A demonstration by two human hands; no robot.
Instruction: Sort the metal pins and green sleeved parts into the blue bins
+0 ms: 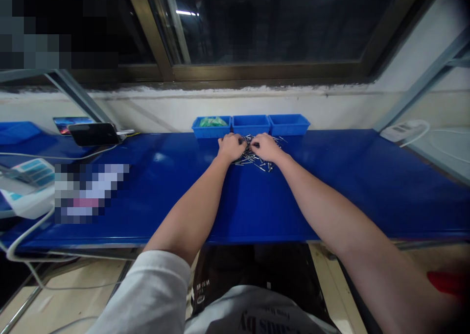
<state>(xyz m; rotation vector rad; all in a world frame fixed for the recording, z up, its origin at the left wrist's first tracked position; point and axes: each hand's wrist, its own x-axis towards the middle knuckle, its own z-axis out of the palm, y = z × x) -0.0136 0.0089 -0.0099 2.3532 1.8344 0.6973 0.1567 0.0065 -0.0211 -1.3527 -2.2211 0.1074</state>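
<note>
A loose pile of thin, shiny metal pins (257,163) lies on the blue table, too small for me to tell whether they are rivets or screws. At the pile's left side my left hand (231,147) is closed, fingers curled down and touching the pins. From the right, my right hand (267,148) reaches in with thumb and fingers drawn together. A small gap separates the two hands. Whatever the fingertips pinch is hidden or too small to name. Just behind the hands stand three blue bins; the left bin (196,130) holds something green in clear wrapping.
The middle bin (251,130) and right bin (290,130) adjoin the left one. A phone (94,134) leans at the table's back left, its cable running across. A white device (27,192) sits at the left edge. A white power strip (404,129) lies back right.
</note>
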